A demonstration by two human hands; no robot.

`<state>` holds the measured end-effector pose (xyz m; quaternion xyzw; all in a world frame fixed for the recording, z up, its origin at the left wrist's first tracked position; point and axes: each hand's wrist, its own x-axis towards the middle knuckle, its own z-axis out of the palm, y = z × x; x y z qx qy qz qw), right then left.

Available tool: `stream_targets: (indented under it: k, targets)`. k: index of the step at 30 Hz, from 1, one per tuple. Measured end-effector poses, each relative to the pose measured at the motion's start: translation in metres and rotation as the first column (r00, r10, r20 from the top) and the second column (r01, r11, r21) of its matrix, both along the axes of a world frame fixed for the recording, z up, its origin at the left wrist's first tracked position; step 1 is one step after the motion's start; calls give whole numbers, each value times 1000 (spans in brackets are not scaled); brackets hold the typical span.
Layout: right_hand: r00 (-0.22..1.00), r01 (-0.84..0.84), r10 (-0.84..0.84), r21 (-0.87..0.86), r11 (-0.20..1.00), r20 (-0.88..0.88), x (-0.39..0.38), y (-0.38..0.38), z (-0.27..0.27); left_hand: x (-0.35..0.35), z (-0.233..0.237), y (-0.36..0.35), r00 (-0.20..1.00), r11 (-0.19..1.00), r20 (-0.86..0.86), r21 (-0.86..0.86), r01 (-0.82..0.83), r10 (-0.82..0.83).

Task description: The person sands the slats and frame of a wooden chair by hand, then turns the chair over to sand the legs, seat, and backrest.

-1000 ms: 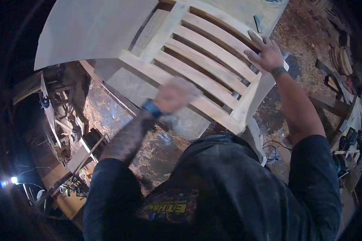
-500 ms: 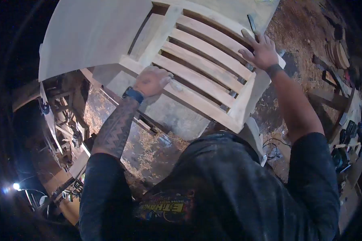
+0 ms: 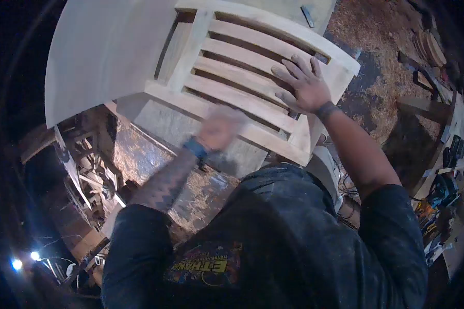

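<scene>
A pale wooden slatted frame (image 3: 191, 56), like a chair back or headboard panel, lies across the work surface in front of me. Several curved slats run between its rails. My right hand (image 3: 308, 88) rests on the slats near the right end, fingers spread and nothing in them. Over the near rail (image 3: 270, 139), my left hand (image 3: 222, 127) is smeared by motion, so its fingers and anything under them cannot be made out. A thin dark flat tool (image 3: 308, 16) lies on the board beyond the frame.
A large pale board (image 3: 108, 56) extends to the left. Wood shavings (image 3: 358, 26) litter the floor. Power tools (image 3: 441, 190) and offcuts are at the right edge, stacked wood pieces (image 3: 93, 159) at the left. Bright lamps (image 3: 34, 255) shine lower left.
My left hand has slid right along the near rail and is now blurred. My right hand has moved from the far right corner onto the slats, nearer to me. The view has shifted slightly.
</scene>
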<state>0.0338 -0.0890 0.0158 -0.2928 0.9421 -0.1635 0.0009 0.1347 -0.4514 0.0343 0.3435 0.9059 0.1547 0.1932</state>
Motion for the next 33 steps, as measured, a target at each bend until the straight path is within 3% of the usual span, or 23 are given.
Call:
stream_targets:
  k: [2, 5, 7, 9, 11, 13, 15, 17, 18, 21, 22, 24, 27, 30, 33]
  targets:
    - [1000, 16, -16, -22, 1000, -5, -3, 0, 1, 34, 14, 66, 998, 992, -56, 127, 24, -17]
    - [1000, 13, -14, -55, 998, -8, -1, 3, -2, 0, 26, 29, 989, 989, -44, 37, 144, -142]
    - [1000, 17, -16, -56, 998, 5, -2, 3, 0, -26, 56, -30, 998, 991, -57, -130, 29, -37]
    - [1000, 14, -14, -52, 999, -6, -1, 3, -1, -28, 66, -35, 989, 981, -38, -127, -148, 145]
    - [1000, 11, -11, -47, 999, -18, -1, 3, 0, 8, 31, 1, 978, 995, -207, -95, -32, 12]
    - [999, 21, -22, -38, 999, -30, 0, 2, 0, 44, -3, 59, 1000, 952, 7, 305, 21, -24]
    - [999, 20, -22, -53, 998, -46, 1, 0, -6, 52, -6, 62, 950, 845, 307, 495, -201, 47]
    - [998, 14, -17, -50, 999, -56, -2, 3, -6, 38, -3, 29, 927, 907, 360, 349, -237, 104]
    - [999, 15, -17, -42, 999, -52, -2, 3, -6, 21, 2, -11, 957, 982, 260, 105, -157, 125]
    - [1000, 21, -21, -23, 1000, -15, 5, 0, -3, -6, 76, 1, 984, 982, -177, -186, -33, 0]
    - [1000, 19, -19, -13, 1000, -13, 1, 2, 0, 6, 55, 14, 980, 992, -199, -119, -37, 13]
    - [1000, 12, -13, -29, 999, -25, -2, 3, -1, 41, 21, 69, 996, 995, -44, 63, -81, 83]
    - [999, 18, -19, -44, 999, -39, 0, 3, -7, 54, 27, 106, 988, 994, -116, 38, 103, -98]
    - [999, 10, -12, -56, 998, -38, 1, 3, -7, 31, 48, 50, 992, 998, -117, -49, -47, 41]
    - [999, 15, -17, -56, 998, -29, 2, 4, -4, 40, 40, 59, 991, 993, -98, -71, -98, 91]
